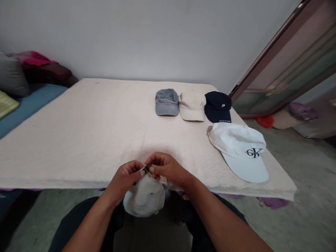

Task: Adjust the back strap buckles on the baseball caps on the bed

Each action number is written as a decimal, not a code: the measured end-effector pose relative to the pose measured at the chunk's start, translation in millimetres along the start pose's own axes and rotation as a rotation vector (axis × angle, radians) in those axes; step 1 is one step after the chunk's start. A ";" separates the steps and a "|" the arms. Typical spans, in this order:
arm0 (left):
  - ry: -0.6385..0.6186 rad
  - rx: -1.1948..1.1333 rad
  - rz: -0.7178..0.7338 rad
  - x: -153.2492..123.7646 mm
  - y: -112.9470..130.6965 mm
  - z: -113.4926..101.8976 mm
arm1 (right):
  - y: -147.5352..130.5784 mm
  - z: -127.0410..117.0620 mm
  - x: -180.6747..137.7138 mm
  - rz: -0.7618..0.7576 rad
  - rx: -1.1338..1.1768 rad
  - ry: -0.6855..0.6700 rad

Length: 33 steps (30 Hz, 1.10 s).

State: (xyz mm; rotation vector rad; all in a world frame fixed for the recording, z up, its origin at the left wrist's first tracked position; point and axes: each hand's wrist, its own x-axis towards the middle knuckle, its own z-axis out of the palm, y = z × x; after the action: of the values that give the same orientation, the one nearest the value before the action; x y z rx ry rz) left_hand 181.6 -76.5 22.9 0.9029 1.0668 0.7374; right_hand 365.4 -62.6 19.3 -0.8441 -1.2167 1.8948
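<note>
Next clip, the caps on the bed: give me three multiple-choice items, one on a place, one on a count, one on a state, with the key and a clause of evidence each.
1. Where does the white cap with the dark logo lie?
A. near the bed's right front corner
B. by the pillows on the left
C. on the floor

2. How many caps lie on the bed cover?
A. two
B. four
C. six

3. What are the hands doing?
A. resting flat on the bed
B. both pinching the strap at the back of a pale cap
C. holding nothing

Key: 1 A, it sits in front of the row of the grey cap, beige cap and navy cap. 2 B, those three plus the white one. 3 B, left hand and right hand meet on the strap of the pale cap.
</note>
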 end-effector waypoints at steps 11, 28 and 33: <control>0.059 -0.100 0.074 0.6 -0.6 -0.4 | -14.2 -6.7 -1.6 -0.059 -0.186 0.092; -0.050 0.097 0.130 -17.1 54.2 30.4 | -50.2 8.6 -31.5 -0.104 -0.183 0.091; -0.130 0.030 0.112 -47.5 64.2 48.1 | -57.4 28.6 -63.8 -0.094 -0.138 0.151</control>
State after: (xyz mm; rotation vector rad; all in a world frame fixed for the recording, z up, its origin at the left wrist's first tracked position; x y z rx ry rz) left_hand 206.9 -100.4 109.4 1.0285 0.9202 0.7466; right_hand 388.1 -112.3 91.4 -0.9678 -1.2822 1.6566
